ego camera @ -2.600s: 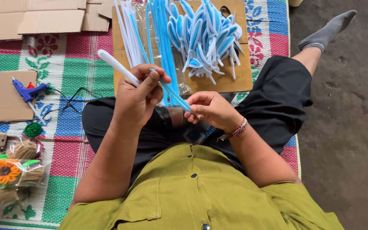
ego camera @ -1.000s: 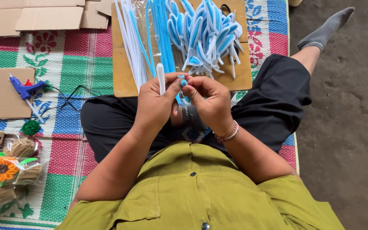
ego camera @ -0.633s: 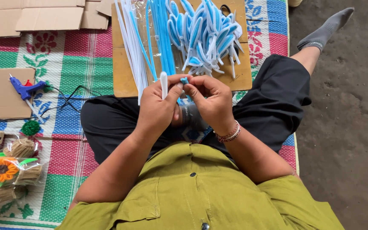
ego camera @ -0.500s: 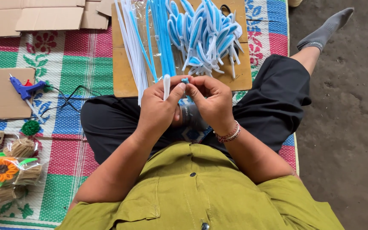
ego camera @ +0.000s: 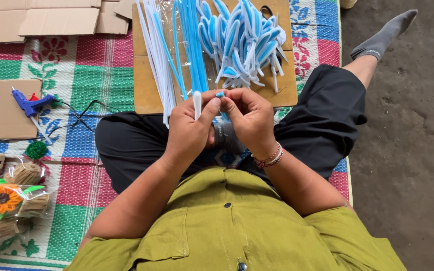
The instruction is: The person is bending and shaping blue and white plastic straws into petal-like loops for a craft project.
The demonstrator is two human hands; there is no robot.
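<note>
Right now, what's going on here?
A person sits cross-legged on a woven mat. The left hand holds a white pipe cleaner upright; the right hand pinches a blue pipe cleaner beside it. Ahead, a board carries loose pipe cleaners and finished blue-and-white loops. A glue gun lies to the left.

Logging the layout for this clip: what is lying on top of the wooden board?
On the wooden board lie loose white sticks, blue sticks and a pile of blue-and-white loops, partly on clear plastic. Both hands cover its near edge.
</note>
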